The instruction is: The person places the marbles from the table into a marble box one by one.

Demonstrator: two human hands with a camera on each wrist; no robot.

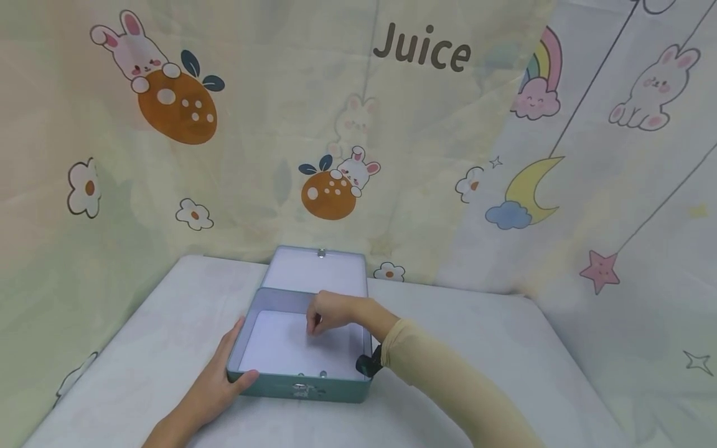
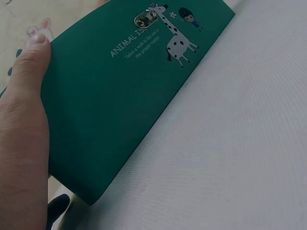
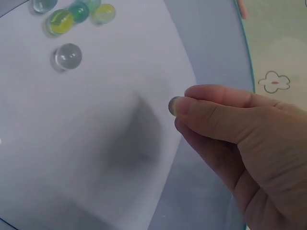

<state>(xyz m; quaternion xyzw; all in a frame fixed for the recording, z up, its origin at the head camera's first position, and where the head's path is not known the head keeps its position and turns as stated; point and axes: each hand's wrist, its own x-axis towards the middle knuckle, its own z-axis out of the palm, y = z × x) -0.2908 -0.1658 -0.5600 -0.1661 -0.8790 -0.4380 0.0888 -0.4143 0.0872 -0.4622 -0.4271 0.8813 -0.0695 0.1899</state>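
Observation:
A green hinged tin box [image 1: 299, 387] lies with its lid [image 1: 313, 272] tipped back and a white floor inside. My left hand [image 1: 210, 382] grips its front left corner, thumb [image 2: 31, 67] at the front wall and fingers along the left side. Above the box's floor, my right hand [image 3: 235, 139] pinches a small glass marble [image 3: 172, 106] between thumb and fingertips; the fingers hide most of it. Several other marbles lie in the box, among them a clear marble [image 3: 68, 56] and a yellow-green marble [image 3: 60, 21].
The box stands on a table with a white cloth [image 1: 465, 348]. Behind it hangs a printed curtain [image 1: 252, 155] with rabbits, flowers and the word Juice. A metal clasp [image 2: 146, 19] and a giraffe drawing mark the box's front. A dark wrist device [image 1: 370, 362] sits at my right sleeve.

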